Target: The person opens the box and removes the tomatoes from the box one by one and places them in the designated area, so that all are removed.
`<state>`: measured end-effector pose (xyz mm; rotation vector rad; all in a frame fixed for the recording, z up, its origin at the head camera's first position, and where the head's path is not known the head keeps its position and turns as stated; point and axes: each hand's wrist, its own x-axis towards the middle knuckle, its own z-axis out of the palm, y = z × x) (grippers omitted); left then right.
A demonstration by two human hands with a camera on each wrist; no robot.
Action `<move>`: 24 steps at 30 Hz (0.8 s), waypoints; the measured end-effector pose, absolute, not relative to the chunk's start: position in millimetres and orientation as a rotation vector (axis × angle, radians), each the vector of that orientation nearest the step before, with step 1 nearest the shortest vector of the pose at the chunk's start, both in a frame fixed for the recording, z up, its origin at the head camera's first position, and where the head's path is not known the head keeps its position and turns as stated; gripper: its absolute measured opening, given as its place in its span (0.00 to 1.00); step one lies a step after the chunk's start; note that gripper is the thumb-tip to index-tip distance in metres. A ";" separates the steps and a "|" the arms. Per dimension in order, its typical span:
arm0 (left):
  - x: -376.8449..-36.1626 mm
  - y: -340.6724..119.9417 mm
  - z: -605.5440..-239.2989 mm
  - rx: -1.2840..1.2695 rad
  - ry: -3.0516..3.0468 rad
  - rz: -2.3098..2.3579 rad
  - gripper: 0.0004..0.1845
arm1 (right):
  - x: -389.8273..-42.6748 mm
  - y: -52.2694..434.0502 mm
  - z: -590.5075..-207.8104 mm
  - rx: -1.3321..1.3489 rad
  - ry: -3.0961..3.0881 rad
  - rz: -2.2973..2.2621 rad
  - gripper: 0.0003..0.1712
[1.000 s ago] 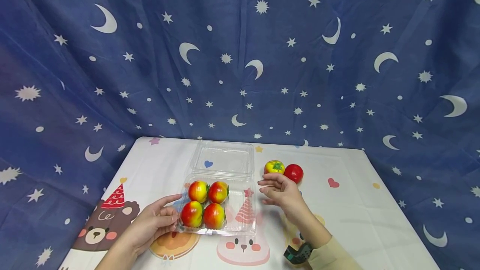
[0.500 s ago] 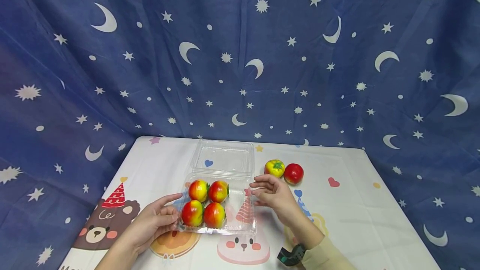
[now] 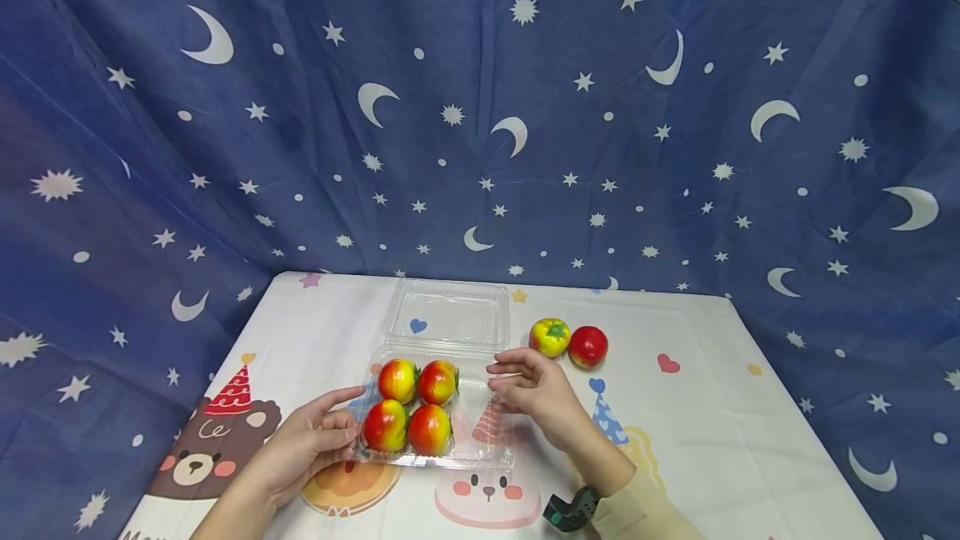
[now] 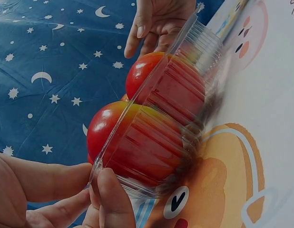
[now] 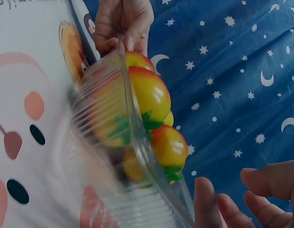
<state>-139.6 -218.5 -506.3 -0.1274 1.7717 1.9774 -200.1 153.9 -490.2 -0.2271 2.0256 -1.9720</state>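
Clear rectangular plastic box (image 3: 483,460) is needing gentle steadying: left hand (image 3: 307,442) is pinching its rim (image 4: 115,132); right hand (image 3: 538,394) is hovering, fingers loosely spread.

A clear plastic box (image 5: 142,211) slants across the centre, containing red-and-yellow fruits (image 5: 151,97) with green leaves (image 5: 173,174). The left hand (image 5: 124,23) grips its far end; the right hand (image 5: 268,209) lies beside the near rim. Background: starry blue curtain (image 5: 228,109).

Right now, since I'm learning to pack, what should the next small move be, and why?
I'd probably reach the right grip to the yellow-topped fruit: that grip looks empty, the fruit lies outside the open container, and there's room beside the four fruits inside.
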 end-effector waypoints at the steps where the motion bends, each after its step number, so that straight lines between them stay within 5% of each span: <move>1: -139.6 -218.3 -506.1 -0.129 1.772 1.977 0.44 | -199.9 152.8 -489.6 -0.227 2.029 -1.970 0.31; 24: -137.8 -218.5 -506.7 -0.097 1.760 1.993 0.45 | -204.7 122.1 -485.9 -0.253 1.981 -1.956 0.30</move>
